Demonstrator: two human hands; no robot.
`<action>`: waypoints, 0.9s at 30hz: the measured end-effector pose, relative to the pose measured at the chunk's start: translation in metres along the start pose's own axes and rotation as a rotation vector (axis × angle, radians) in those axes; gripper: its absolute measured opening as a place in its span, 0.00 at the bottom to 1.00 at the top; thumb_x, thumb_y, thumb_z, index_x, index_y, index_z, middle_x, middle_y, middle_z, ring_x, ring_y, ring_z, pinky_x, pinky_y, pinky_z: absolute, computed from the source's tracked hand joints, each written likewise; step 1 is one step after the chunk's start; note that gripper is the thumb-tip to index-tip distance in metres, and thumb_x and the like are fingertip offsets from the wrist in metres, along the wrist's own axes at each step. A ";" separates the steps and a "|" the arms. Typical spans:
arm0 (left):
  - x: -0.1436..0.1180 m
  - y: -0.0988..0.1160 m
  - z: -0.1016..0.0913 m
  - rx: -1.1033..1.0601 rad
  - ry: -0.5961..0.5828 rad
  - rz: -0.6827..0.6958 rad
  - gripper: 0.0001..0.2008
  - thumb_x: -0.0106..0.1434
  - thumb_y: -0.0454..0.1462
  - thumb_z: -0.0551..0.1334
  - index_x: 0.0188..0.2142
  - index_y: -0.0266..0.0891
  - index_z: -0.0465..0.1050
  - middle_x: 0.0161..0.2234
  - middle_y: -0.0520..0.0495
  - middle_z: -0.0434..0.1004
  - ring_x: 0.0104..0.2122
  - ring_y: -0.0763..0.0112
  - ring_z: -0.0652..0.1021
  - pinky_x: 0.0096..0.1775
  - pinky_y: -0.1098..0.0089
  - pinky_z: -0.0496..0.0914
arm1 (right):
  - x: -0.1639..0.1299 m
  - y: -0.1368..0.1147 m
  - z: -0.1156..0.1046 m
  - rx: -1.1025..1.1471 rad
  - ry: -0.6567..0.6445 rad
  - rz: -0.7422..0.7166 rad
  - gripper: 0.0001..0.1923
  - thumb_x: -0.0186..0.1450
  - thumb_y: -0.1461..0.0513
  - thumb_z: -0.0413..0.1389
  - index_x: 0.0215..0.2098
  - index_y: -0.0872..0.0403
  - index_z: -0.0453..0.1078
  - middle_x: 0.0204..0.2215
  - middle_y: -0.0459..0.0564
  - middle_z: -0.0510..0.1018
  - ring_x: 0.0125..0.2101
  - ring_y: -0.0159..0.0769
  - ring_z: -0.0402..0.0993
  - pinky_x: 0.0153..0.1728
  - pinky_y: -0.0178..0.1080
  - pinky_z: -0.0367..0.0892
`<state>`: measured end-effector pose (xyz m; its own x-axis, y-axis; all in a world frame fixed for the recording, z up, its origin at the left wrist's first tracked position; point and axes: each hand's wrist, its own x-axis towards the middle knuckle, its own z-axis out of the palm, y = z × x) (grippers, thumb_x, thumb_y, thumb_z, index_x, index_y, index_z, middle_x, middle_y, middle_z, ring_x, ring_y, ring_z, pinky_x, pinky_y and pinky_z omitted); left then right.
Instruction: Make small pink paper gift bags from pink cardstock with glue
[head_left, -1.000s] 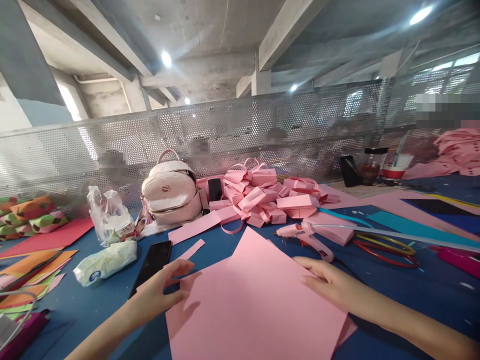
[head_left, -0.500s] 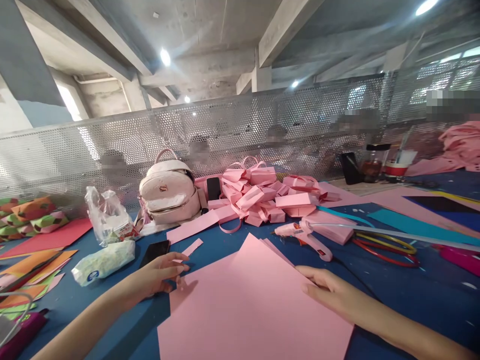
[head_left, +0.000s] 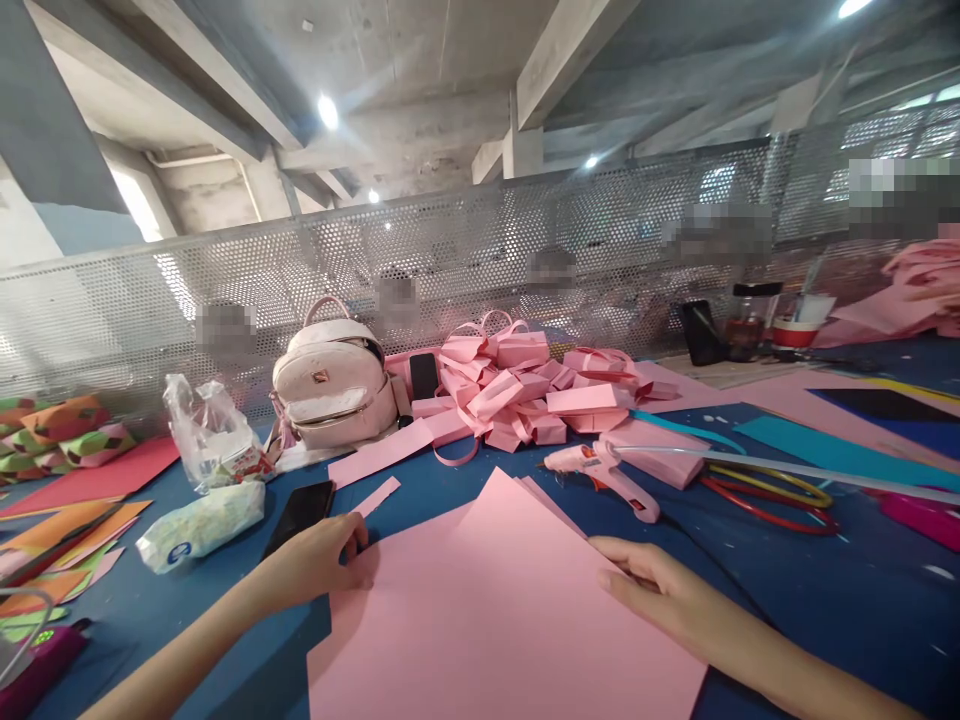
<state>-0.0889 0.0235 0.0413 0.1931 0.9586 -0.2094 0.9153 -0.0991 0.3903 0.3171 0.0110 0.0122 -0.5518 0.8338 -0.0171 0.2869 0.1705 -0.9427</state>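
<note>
A large pink paper sheet (head_left: pixel 495 620) lies flat on the blue table (head_left: pixel 810 600) in front of me. My left hand (head_left: pixel 319 560) pinches the sheet's left corner, beside a black phone (head_left: pixel 300 514). On the sheet's right edge rests my right hand (head_left: pixel 660 590), fingers curled over the paper. A second pink sheet peeks out underneath at the far corner.
A pink glue gun (head_left: pixel 600 470) lies just beyond the sheet. Behind it sit a pile of folded pink paper boxes (head_left: pixel 517 390), a pink backpack (head_left: pixel 334 385), a tissue pack (head_left: pixel 199 525), a plastic bag (head_left: pixel 214 435). Coloured paper lies left and right. A perforated metal screen (head_left: pixel 450 270) backs the table.
The pink sheet has been pulled toward me and turned a little. My left hand moved from open fingers near the corner to gripping the left corner. My right hand stayed on the right edge.
</note>
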 end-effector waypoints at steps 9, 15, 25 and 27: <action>0.015 -0.007 -0.003 -0.029 0.045 0.062 0.13 0.50 0.44 0.66 0.27 0.39 0.66 0.27 0.55 0.66 0.31 0.68 0.69 0.32 0.72 0.59 | -0.003 -0.002 0.000 0.011 0.000 -0.003 0.29 0.68 0.42 0.52 0.51 0.56 0.77 0.38 0.55 0.82 0.39 0.48 0.78 0.41 0.44 0.73; 0.032 -0.014 -0.004 -0.054 0.255 0.110 0.08 0.58 0.42 0.60 0.29 0.41 0.66 0.25 0.53 0.68 0.30 0.64 0.72 0.33 0.70 0.62 | -0.008 0.000 -0.001 0.047 0.201 0.028 0.27 0.66 0.42 0.55 0.49 0.52 0.79 0.40 0.54 0.84 0.40 0.51 0.80 0.42 0.45 0.75; 0.020 0.017 0.007 -0.168 0.184 0.332 0.28 0.60 0.42 0.66 0.59 0.44 0.66 0.41 0.49 0.80 0.41 0.63 0.79 0.47 0.67 0.71 | -0.004 -0.008 0.000 0.168 0.304 0.066 0.30 0.64 0.41 0.57 0.54 0.51 0.77 0.50 0.57 0.82 0.49 0.60 0.78 0.46 0.51 0.77; 0.022 0.020 0.007 -0.156 0.174 0.322 0.24 0.56 0.39 0.67 0.53 0.40 0.72 0.35 0.51 0.80 0.35 0.65 0.78 0.41 0.69 0.72 | -0.004 -0.008 -0.001 0.167 0.222 0.056 0.30 0.66 0.43 0.57 0.59 0.51 0.73 0.52 0.58 0.81 0.49 0.59 0.79 0.46 0.52 0.77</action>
<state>-0.0643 0.0404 0.0385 0.3868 0.9172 0.0958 0.7503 -0.3734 0.5455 0.3176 0.0071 0.0197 -0.3482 0.9373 -0.0149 0.1695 0.0473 -0.9844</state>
